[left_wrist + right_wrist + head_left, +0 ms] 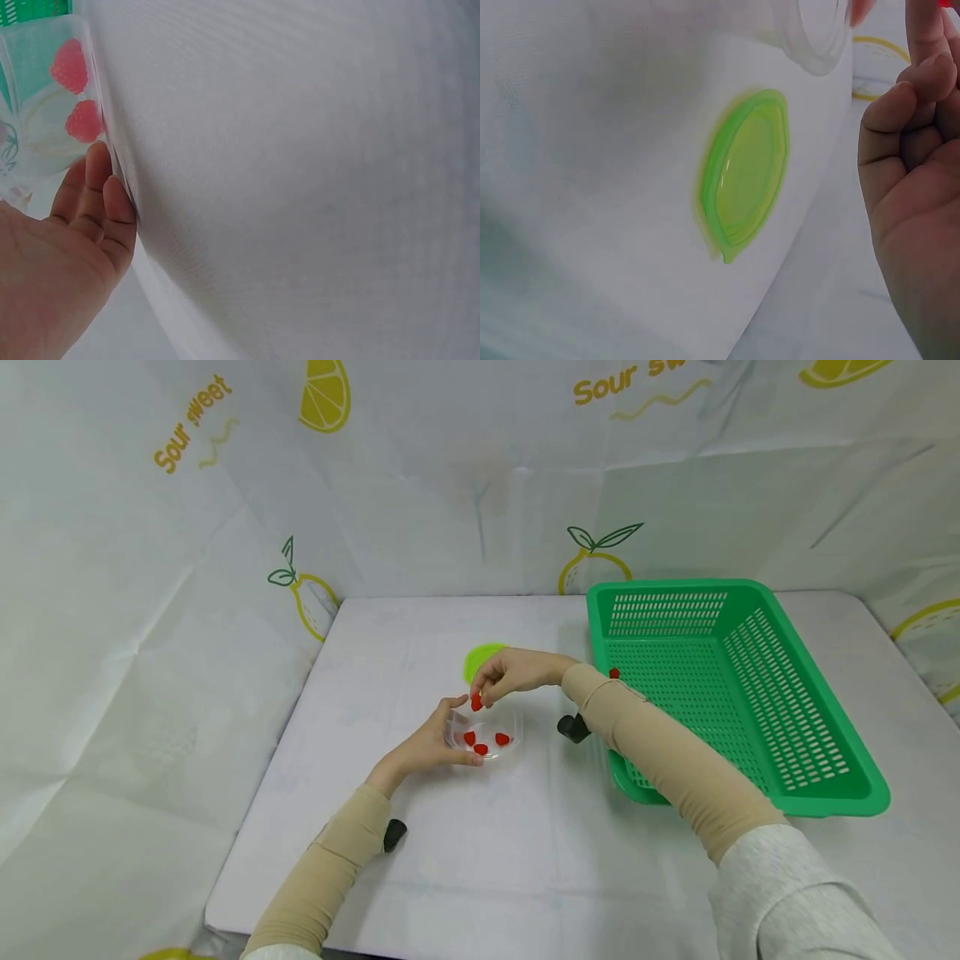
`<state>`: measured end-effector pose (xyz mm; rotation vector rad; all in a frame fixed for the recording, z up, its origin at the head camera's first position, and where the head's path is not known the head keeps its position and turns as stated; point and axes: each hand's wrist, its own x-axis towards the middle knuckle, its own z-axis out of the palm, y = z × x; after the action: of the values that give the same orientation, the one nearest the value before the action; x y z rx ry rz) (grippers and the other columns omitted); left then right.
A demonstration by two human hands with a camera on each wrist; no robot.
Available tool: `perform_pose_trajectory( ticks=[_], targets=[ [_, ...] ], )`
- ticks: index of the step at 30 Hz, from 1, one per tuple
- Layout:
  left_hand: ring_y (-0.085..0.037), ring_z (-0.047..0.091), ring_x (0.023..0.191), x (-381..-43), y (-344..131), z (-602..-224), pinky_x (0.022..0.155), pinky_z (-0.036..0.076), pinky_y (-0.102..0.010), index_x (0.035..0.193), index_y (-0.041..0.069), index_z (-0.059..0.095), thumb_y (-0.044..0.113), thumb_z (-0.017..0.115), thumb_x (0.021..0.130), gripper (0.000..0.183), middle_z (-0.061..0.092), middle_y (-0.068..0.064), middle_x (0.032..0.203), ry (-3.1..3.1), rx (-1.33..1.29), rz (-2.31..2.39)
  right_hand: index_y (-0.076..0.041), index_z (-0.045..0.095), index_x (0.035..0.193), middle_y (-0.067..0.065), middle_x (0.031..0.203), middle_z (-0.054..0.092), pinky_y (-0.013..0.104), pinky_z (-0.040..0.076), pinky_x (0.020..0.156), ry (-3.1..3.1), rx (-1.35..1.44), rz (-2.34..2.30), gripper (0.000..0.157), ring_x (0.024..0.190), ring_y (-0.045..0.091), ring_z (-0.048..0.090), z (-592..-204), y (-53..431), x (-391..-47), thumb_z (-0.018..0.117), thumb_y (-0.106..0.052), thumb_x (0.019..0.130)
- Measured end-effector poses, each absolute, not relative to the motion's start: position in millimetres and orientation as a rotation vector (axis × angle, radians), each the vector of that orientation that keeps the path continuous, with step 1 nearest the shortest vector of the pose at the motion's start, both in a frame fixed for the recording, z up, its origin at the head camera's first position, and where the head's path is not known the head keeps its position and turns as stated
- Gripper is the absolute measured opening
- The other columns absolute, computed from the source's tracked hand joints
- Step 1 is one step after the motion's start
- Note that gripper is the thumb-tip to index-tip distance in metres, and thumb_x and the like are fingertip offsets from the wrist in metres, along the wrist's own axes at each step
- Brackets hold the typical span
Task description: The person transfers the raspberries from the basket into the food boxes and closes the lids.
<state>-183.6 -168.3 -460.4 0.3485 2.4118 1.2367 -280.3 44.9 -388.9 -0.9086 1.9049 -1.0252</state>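
Observation:
A small clear plastic container (517,724) stands on the table, with several red raspberries (502,739) lying in it. My left hand (429,745) holds it from the left, thumb at the near side and fingers at the far side. In the left wrist view, two raspberries (70,67) show through the container's wall (30,67). Above the container's far rim, my right hand (525,669) pinches one raspberry (476,702) between thumb and fingertips. Just behind that hand lies a round green lid (478,660), seen whole in the right wrist view.
A large green plastic basket (813,702) stands at the right, its near left part hidden by my right forearm. Another raspberry (614,673) shows at the basket's left side, beside the sleeve. A white cloth with lemon prints hangs behind the table (465,877).

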Motion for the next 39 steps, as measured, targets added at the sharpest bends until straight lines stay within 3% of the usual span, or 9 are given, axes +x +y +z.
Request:
perform_pose_trajectory(
  ticks=[13, 20, 27, 35, 39],
  targets=[
    [-0.022, 0.038, 0.129, -184.4, -168.2, -461.0, 0.105, 0.035, -0.047, 0.144, 0.030, 0.019, 0.044, 0.082, 0.065, 0.102, 0.042, 0.000, 0.134, 2.417, 0.342, 1.237, -0.008, 0.062, 0.104, 0.003, 0.085, 0.069, 0.027, 0.050, 0.085, 1.970, -0.974, -0.879, 0.020, 0.096, 0.033, 0.063, -393.5, 38.0, -275.5, 0.056, -0.007, 0.085],
    [-0.024, 0.034, 0.132, -184.6, -168.3, -460.9, 0.108, 0.031, -0.051, 0.143, 0.030, 0.020, 0.045, 0.082, 0.065, 0.101, 0.039, -0.002, 0.136, 2.422, 0.334, 1.234, -0.017, 0.066, 0.100, -0.003, 0.072, 0.053, 0.022, 0.042, 0.066, 2.090, -1.055, -0.755, 0.018, 0.070, 0.013, 0.049, -398.1, 35.0, -273.9, 0.062, -0.013, 0.083],
    [-0.024, 0.032, 0.133, -183.6, -168.8, -459.7, 0.109, 0.030, -0.052, 0.143, 0.031, 0.020, 0.045, 0.082, 0.065, 0.101, 0.040, 0.000, 0.136, 2.418, 0.340, 1.237, -0.022, 0.068, 0.098, -0.004, 0.064, 0.040, 0.021, 0.034, 0.061, 2.150, -1.097, -0.649, 0.016, 0.063, 0.011, 0.040, -401.6, 32.7, -272.9, 0.065, -0.017, 0.083],
    [-0.025, 0.025, 0.139, -185.3, -169.0, -462.1, 0.110, 0.027, -0.055, 0.143, 0.029, 0.020, 0.048, 0.082, 0.064, 0.102, 0.030, -0.002, 0.147, 2.424, 0.343, 1.231, -0.021, 0.069, 0.099, -0.003, 0.072, 0.042, 0.021, 0.033, 0.062, 2.168, -1.181, -0.554, 0.018, 0.070, 0.012, 0.039, -402.6, 28.9, -271.6, 0.065, -0.014, 0.083],
    [-0.026, 0.032, 0.134, -185.4, -168.6, -461.9, 0.108, 0.030, -0.053, 0.143, 0.028, 0.021, 0.046, 0.082, 0.064, 0.103, 0.038, -0.003, 0.140, 2.421, 0.347, 1.238, -0.018, 0.071, 0.102, -0.001, 0.081, 0.050, 0.022, 0.035, 0.065, 2.159, -1.195, -0.521, 0.019, 0.076, 0.013, 0.041, -403.8, 27.5, -271.3, 0.066, -0.015, 0.083]
  ],
)
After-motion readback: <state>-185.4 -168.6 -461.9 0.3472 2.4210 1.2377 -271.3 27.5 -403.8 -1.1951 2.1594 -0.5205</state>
